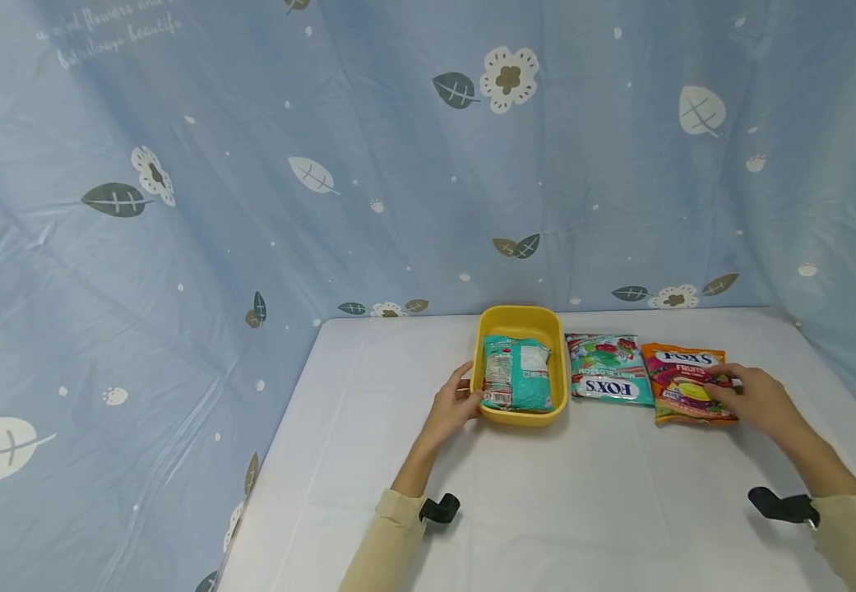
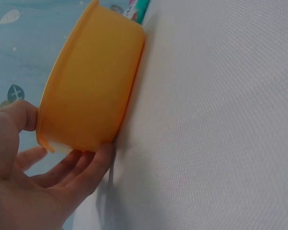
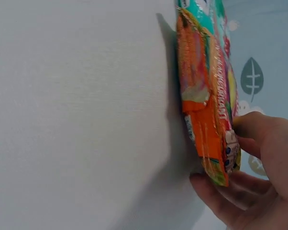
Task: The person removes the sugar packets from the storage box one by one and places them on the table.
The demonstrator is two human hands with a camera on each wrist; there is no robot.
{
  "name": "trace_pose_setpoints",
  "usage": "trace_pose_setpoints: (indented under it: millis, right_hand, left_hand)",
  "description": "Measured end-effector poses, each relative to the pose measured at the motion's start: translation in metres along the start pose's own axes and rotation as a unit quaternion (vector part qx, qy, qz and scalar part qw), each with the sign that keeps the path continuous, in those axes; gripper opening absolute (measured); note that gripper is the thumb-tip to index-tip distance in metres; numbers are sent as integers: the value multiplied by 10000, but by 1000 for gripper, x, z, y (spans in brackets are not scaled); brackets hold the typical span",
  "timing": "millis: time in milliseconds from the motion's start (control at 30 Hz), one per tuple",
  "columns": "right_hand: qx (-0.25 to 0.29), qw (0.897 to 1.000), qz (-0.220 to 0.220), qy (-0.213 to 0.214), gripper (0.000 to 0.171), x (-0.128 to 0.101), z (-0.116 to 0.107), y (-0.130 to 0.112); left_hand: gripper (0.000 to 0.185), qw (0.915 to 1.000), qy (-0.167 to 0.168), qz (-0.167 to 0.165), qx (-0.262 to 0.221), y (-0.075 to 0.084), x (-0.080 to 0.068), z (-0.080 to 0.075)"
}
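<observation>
Left hand [image 1: 455, 403] grasps yellow tub [image 1: 520, 415] edge; right hand [image 1: 756, 399] pinches orange candy bag [image 1: 682, 382]; teal bag [image 1: 608, 367] between hands.

Left hand [image 2: 24, 191] cups near end of yellow oval plastic tub [image 2: 91, 91]; thumb on rim, fingers under base. White cloth-covered table [image 2: 220, 124] beyond the fingertips.
</observation>
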State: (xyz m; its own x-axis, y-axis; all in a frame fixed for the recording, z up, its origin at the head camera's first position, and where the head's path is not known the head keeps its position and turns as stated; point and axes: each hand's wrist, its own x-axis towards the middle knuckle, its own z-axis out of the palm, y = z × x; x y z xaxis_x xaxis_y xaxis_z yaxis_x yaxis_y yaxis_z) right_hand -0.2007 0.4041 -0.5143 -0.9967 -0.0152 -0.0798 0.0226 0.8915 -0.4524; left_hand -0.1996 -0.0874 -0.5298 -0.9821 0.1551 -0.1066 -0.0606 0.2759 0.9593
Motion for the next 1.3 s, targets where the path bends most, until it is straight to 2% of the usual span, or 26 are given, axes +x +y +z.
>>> trace_pose_setpoints:
  millis: [233,367,733,1033,1300]
  right_hand:
    - [-283,9989,102,364,48,-1,6,-7]
    - [-335,9973,-85,642,47,0,7,-13]
    - [-407,9938,-422,944,46,5,2,-53]
    - [-422,9942,-608,786,48,12,2,-69]
    - [-703,9920,-784,694,49,14,5,-79]
  left_hand:
    - [61,10000,-5,-15,14,0,0,0]
    - [61,10000,31,-33,32,0,0,0]
    - [61,10000,25,-5,28,-1,1,-1]
    - [62,10000,26,2,8,1,-1,0]
    - [62,10000,18,-34,5,-1,1,-1]
